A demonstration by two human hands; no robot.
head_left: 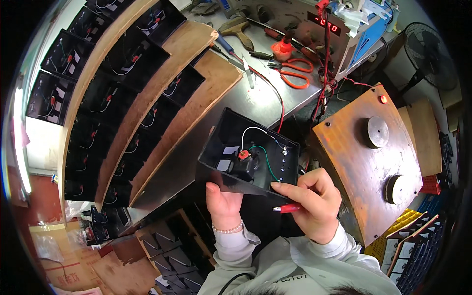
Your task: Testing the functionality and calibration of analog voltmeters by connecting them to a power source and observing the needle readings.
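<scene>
An open black box [211,169] is held tilted before my chest, its inside toward me. Within it a white wire and a green wire [267,161] run from a black part with a red piece [244,155] to small metal studs on the right inner wall. My left hand [224,200] supports the box from below at its near left corner; some fingers are hidden behind it. At the near right rim is my right hand [317,201], fingers bent, a fingertip by the green wire's end. It grips a red pen-like tool [286,208] with a silver tip.
Wooden boards [206,81] carry rows of similar black boxes on the left. Orange-handled scissors [295,73], tweezers [247,69] and a red-lit power unit [314,29] stand on the metal bench [268,105]. A copper-coloured machine plate [354,142] with two round knobs is at my right.
</scene>
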